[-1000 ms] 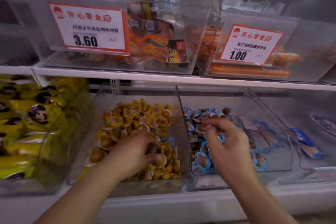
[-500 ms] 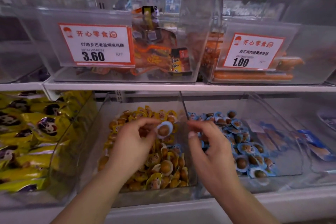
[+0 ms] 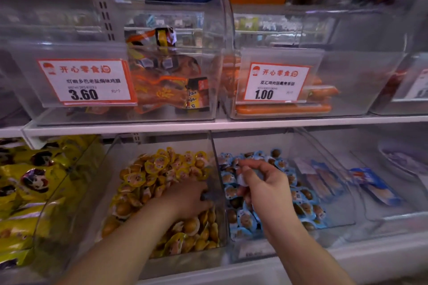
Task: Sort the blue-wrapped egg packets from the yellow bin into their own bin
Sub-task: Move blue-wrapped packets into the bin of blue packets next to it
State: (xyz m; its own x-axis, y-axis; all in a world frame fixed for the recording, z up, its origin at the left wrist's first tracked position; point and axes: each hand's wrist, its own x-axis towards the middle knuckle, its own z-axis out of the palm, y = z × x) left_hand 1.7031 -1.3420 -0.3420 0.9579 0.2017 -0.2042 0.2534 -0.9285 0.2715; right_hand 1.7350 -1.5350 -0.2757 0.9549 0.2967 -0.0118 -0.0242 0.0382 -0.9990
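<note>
Head view: yellow bin point(image 3: 129, 152) of yellow-wrapped eggs point(image 3: 162, 164)

Two white shelves are seen. On the upper shelf point(image 3: 231, 125), two clear bins point(image 3: 203, 109) with price cards are set side by side. On the lower shelf point(image 3: 382, 252), clear bins of yellow-wrapped egg packets point(image 3: 162, 169) and blue-wrapped egg packets point(image 3: 305, 206) are placed touching.

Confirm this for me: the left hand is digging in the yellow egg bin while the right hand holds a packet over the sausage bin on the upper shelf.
Not quite. The head view shows the right hand holding its packet over the blue egg bin on the lower shelf, not the sausage bin. The left hand is indeed in the yellow egg bin.
</note>
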